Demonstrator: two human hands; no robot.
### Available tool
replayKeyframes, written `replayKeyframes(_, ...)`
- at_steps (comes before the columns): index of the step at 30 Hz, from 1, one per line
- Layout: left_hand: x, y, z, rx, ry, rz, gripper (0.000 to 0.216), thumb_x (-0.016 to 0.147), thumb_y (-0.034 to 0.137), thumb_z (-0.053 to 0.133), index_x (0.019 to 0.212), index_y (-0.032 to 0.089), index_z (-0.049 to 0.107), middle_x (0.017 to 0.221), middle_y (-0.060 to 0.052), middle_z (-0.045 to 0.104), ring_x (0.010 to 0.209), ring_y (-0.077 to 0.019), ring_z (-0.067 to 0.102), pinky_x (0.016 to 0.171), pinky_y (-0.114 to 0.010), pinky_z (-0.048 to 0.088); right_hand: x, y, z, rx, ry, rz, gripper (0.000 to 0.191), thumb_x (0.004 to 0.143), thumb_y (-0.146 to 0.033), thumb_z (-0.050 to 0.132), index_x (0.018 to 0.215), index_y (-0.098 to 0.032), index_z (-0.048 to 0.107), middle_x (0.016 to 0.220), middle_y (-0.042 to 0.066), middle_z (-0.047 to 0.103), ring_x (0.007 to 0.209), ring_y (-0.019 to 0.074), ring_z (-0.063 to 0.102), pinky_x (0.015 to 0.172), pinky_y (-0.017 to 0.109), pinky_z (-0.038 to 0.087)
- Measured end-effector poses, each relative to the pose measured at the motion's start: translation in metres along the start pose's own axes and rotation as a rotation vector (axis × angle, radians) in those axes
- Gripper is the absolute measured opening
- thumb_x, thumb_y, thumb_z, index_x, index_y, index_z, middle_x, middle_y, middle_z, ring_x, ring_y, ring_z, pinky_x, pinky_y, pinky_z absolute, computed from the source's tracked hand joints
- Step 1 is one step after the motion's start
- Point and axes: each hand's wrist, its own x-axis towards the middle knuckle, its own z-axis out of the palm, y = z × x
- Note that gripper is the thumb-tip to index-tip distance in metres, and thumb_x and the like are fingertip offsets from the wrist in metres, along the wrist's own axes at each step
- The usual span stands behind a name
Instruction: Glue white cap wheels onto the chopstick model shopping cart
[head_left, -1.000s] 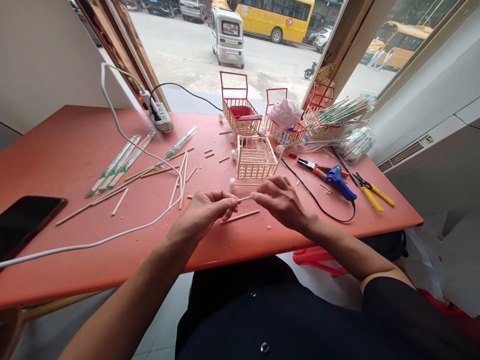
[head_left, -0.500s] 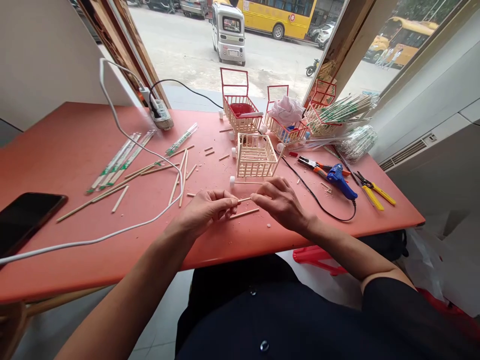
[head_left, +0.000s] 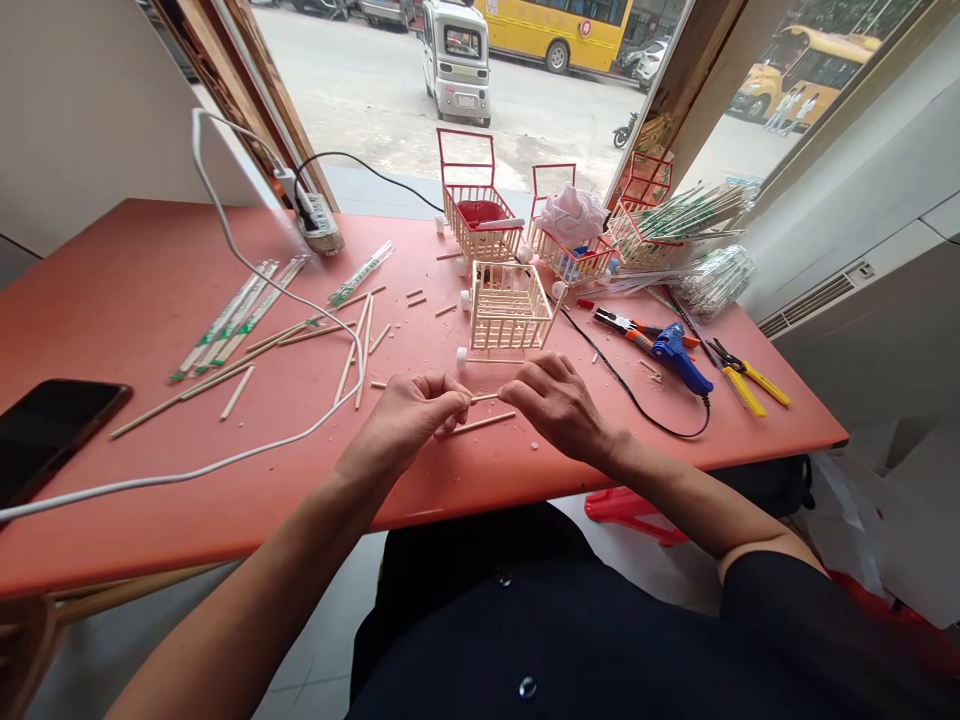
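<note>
Between my two hands a short wooden stick (head_left: 484, 397) is held level, just above the table. My left hand (head_left: 420, 410) pinches one end of it between thumb and fingers. The other end sits in the closed fingers of my right hand (head_left: 553, 400). Below it a second cut stick (head_left: 484, 422) lies on the tabletop, partly hidden by my left hand. Right behind my hands stands a small unpainted cart basket (head_left: 511, 308) built of thin sticks, with white wheels (head_left: 462, 357) at its left side.
Finished carts with red handles (head_left: 480, 215) stand at the back. A blue glue gun (head_left: 679, 360), pliers (head_left: 619, 322) and yellow-handled cutters (head_left: 750, 380) lie right. Loose sticks (head_left: 364, 350), wrapped chopsticks (head_left: 240, 315), a white cable (head_left: 285, 445) and a phone (head_left: 56, 435) are left.
Both hands keep their grip on the short stick and have hardly moved. The whole view has shifted slightly.
</note>
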Motion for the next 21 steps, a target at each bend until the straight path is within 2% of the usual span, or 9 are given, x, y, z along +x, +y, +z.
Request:
replayKeyframes(4,0.005,-0.004,0.001,-0.037,-0.053,-0.034,0.021,0.054,0.038,0.079,0.052,0.021,0.066,0.051,0.002,0.055,0.049,-0.0074,0.042,0.050,-0.023,0.030,0.001,0.000,0.000,0.006,0.036,0.003,0.039,0.124,-0.016,0.043,0.098,-0.022,0.071,0.090,0.005,0.067,0.098,0.0236,0.054,0.090,0.036,0.045)
replayKeyframes(7,0.004,-0.006,-0.003,-0.048,-0.112,-0.058,0.031,0.056,0.044,0.087,0.055,0.020,0.067,0.055,0.001,0.058,0.050,-0.0083,0.045,0.052,-0.024,0.032,0.001,0.001,0.001,0.042,0.010,0.053,0.036,0.124,-0.019,0.046,0.099,-0.023,0.071,0.090,0.004,0.067,0.094,0.0231,0.052,0.088,0.036,0.043)
replayKeyframes(11,0.002,-0.011,-0.012,-0.024,-0.213,0.000,0.046,0.072,0.058,0.097,0.077,0.017,0.079,0.074,-0.005,0.073,0.060,-0.0106,0.055,0.059,-0.025,0.040,0.000,0.004,0.003,0.125,0.051,0.091,0.029,0.122,-0.019,0.052,0.099,-0.023,0.069,0.089,0.003,0.068,0.090,0.0216,0.052,0.087,0.035,0.045)
replayKeyframes(14,0.002,-0.016,-0.016,-0.004,-0.273,0.055,0.056,0.083,0.069,0.096,0.080,0.016,0.078,0.077,-0.005,0.072,0.063,-0.0098,0.055,0.061,-0.025,0.041,0.000,0.005,0.005,0.177,0.060,0.090,0.028,0.122,-0.019,0.054,0.098,-0.023,0.068,0.089,0.003,0.070,0.088,0.0209,0.053,0.087,0.035,0.046)
replayKeyframes(21,0.004,-0.019,-0.020,-0.102,-0.352,-0.002,0.064,0.074,0.074,0.103,0.080,0.017,0.075,0.078,-0.003,0.069,0.065,-0.0099,0.053,0.062,-0.024,0.043,0.002,0.003,0.004,0.205,0.104,0.055,0.022,0.120,-0.017,0.059,0.101,-0.022,0.070,0.088,0.002,0.070,0.089,0.0203,0.054,0.086,0.033,0.048)
